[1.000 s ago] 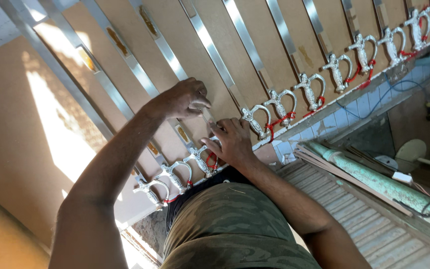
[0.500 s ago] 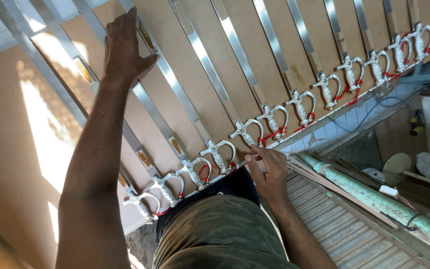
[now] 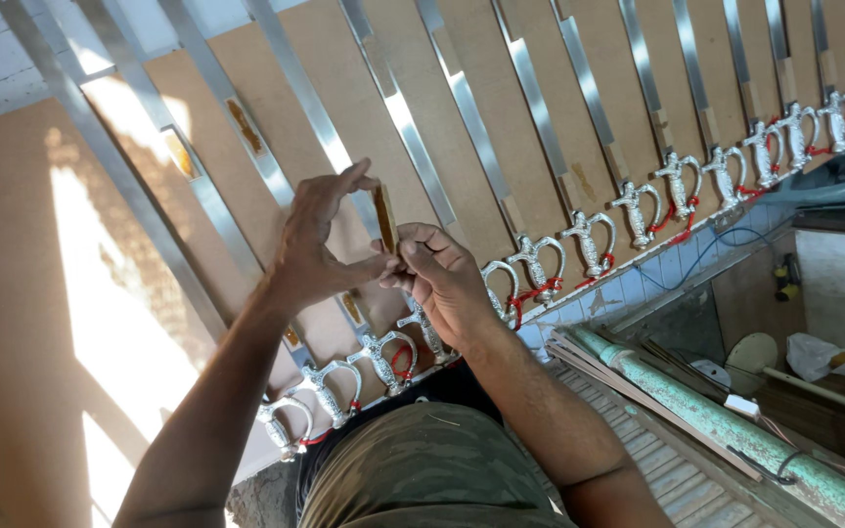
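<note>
Both my hands meet in front of me over a brown board (image 3: 12, 323) laid with long silver blades (image 3: 305, 103). My left hand (image 3: 317, 244) and my right hand (image 3: 442, 279) pinch a small flat brown-gold strip (image 3: 383, 217) between their fingertips, holding it upright above one blade. A row of ornate silver sword hilts (image 3: 589, 240) with red cord runs along the board's near edge, just under my right wrist. My lap in camouflage trousers (image 3: 432, 469) lies below.
A pale green pipe (image 3: 735, 425) and wooden slats (image 3: 657, 469) lie at the lower right. Beyond them are a concrete pit with a blue wire (image 3: 726, 244), a white bag (image 3: 814, 357) and a round pale object (image 3: 750, 354). Sunlight patches fall on the board's left.
My left hand came down from the upper blades to meet my right hand, which rose from the hilts. Together they now pinch the small brown-gold strip.
</note>
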